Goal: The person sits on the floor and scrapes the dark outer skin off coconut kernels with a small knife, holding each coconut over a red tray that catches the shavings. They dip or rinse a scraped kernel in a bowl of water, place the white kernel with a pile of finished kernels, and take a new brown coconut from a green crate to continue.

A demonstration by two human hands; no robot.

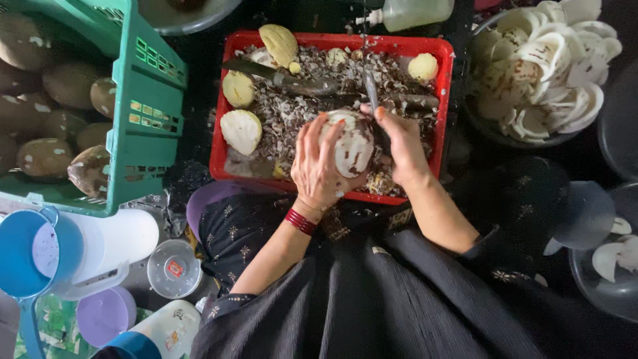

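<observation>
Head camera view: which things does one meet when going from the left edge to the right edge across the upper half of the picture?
Green crate of brown unpeeled roots → red tray of peelings → left hand → half-peeled white root → right hand holding a knife → bowl of white slices.

We note a red tray (442,100), a green crate (143,106), a blue jug (26,256), red bangles (300,221) and white slices (545,63).

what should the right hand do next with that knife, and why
Probably draw the knife down in another paring stroke. The left hand cups the half-peeled coconut over the red tray, the right hand holds the blade beside it, and brown skin shows on its edge.
</observation>
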